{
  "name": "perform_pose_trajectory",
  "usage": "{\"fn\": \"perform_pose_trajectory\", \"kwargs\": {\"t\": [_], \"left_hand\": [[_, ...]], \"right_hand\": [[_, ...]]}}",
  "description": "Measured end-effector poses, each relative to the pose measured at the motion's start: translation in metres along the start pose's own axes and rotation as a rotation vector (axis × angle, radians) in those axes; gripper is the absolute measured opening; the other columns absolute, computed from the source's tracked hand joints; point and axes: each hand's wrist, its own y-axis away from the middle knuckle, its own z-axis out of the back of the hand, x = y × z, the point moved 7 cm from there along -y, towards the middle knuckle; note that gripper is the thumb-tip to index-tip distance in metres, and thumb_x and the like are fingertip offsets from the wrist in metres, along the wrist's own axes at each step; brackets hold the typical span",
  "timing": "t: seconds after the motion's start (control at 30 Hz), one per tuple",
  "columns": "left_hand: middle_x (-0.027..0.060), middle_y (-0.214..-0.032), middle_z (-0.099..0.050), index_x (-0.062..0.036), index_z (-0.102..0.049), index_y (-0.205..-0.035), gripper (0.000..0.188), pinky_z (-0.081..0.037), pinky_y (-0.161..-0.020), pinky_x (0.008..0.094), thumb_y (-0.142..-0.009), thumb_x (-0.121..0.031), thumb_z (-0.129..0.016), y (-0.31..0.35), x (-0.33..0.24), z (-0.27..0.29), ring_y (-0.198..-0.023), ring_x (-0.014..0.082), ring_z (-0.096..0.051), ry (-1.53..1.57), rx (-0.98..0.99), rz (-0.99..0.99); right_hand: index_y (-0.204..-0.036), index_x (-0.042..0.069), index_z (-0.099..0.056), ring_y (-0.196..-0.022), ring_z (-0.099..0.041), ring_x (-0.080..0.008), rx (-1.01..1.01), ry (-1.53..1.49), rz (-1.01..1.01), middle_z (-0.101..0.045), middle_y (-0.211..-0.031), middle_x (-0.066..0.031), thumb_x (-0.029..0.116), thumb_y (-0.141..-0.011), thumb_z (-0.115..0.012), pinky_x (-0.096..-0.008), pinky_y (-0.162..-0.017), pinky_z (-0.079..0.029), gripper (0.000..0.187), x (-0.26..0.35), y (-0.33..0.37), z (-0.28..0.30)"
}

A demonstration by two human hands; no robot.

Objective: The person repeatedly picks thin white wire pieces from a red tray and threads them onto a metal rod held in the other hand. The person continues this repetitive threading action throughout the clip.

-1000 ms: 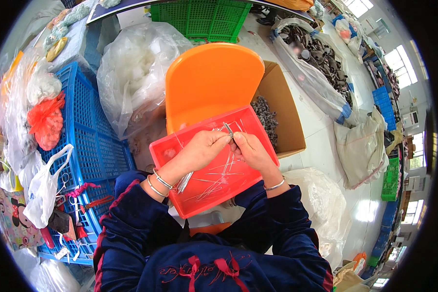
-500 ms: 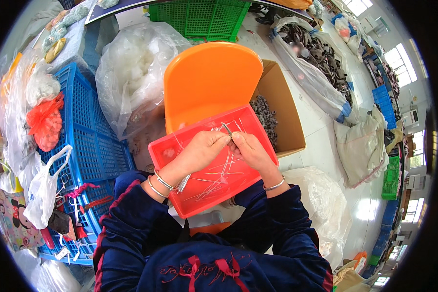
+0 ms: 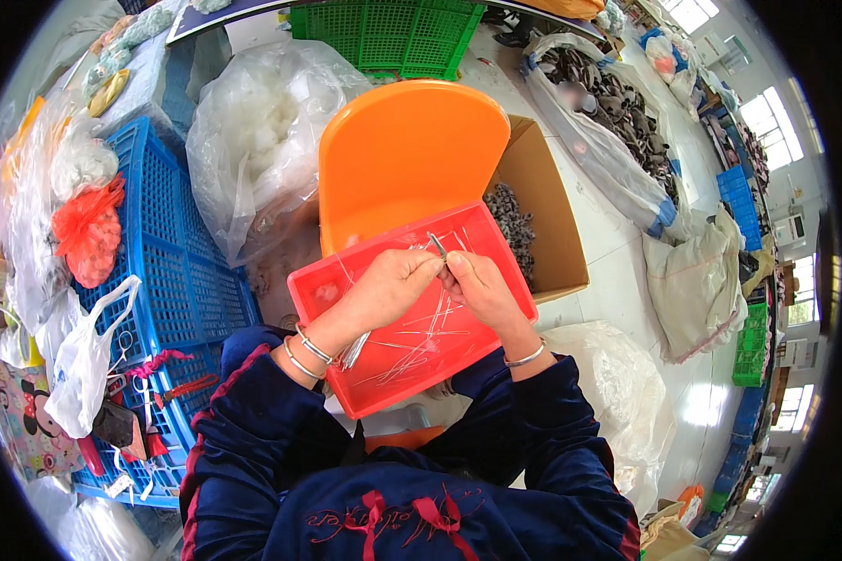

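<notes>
My left hand [image 3: 393, 283] and my right hand [image 3: 480, 288] meet above a shallow red tray [image 3: 370, 396]. Both are closed, thumbs and fingertips pinched together on a small, narrow dark grey piece [image 3: 437, 245] that sticks up between them. Its lower end is hidden by the fingers, so its kind does not show. Thin, pale wire-like strands [image 3: 432, 335] lie loose across the tray floor beneath my hands. A tuft of white fluff [image 3: 326, 293] sits in the tray's left corner.
Beyond the tray stands an orange chair [image 3: 412, 159]. A carton [image 3: 557, 224] of grey fuzzy pieces is at its right, a clear bag [image 3: 262, 140] of white stuffing at its left. Stacked blue crates [image 3: 173, 238] border my left side; a white sack [image 3: 697, 280] lies farther right.
Hardly anything differs. The view has shifted very slightly, and the grey piece tilts a little differently between my fingertips, which keep the same pinch.
</notes>
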Motion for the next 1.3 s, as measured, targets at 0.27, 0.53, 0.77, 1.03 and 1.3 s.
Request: {"fn": "perform_pose_trajectory", "kwargs": {"t": [0.27,0.53,0.77,1.03,1.3], "left_hand": [[0.0049,-0.078,-0.064,0.005,-0.064,-0.093,0.028,-0.047,-0.071,0.0267,-0.099,-0.018,-0.049,-0.002,0.012,0.003,-0.076,0.0091,-0.056,-0.021,-0.054,-0.06],[0.001,-0.073,-0.058,0.0024,-0.064,-0.092,0.03,-0.045,-0.065,0.0249,-0.1,-0.022,-0.048,-0.003,0.018,0.006,-0.069,0.0078,-0.053,-0.057,-0.069,-0.008],[-0.0045,-0.067,-0.048,-0.0023,-0.063,-0.089,0.023,-0.039,-0.057,0.0229,-0.097,-0.021,-0.052,-0.002,0.026,0.005,-0.063,0.0046,-0.044,0.153,-0.072,0.162],[-0.0049,-0.068,-0.048,-0.0023,-0.06,-0.086,0.022,-0.039,-0.057,0.0227,-0.097,-0.021,-0.054,-0.003,0.028,0.0,-0.064,0.004,-0.043,0.133,-0.109,0.161],[-0.0052,-0.067,-0.049,-0.0024,-0.06,-0.087,0.02,-0.039,-0.056,0.023,-0.096,-0.02,-0.058,-0.006,0.029,0.004,-0.062,0.005,-0.045,0.022,-0.135,0.057]], "right_hand": [[-0.086,-0.001,-0.061,-0.061,-0.046,-0.008,-0.07,0.076,0.028,-0.054,-0.07,-0.0009,0.028,-0.102,-0.046,-0.0246,-0.055,-0.039,0.037,-0.001,-0.003,0.0],[-0.089,0.0,-0.061,-0.057,-0.043,-0.0076,-0.049,-0.013,0.006,-0.051,-0.069,-0.0001,0.029,-0.103,-0.045,-0.024,-0.052,-0.037,0.036,-0.004,-0.007,0.0],[-0.092,0.002,-0.06,-0.056,-0.04,-0.0043,-0.116,-0.208,0.027,-0.048,-0.068,0.0021,0.025,-0.101,-0.048,-0.0202,-0.051,-0.035,0.027,0.013,-0.003,0.013],[-0.089,0.004,-0.058,-0.057,-0.043,-0.0014,-0.135,-0.153,0.007,-0.05,-0.068,0.0051,0.014,-0.095,-0.059,-0.0194,-0.049,-0.034,0.013,0.005,-0.002,0.013],[-0.086,0.004,-0.056,-0.058,-0.043,-0.0026,-0.107,-0.163,-0.016,-0.049,-0.068,0.0042,0.018,-0.098,-0.054,-0.0198,-0.051,-0.035,0.019,0.006,0.0,0.013]]}}
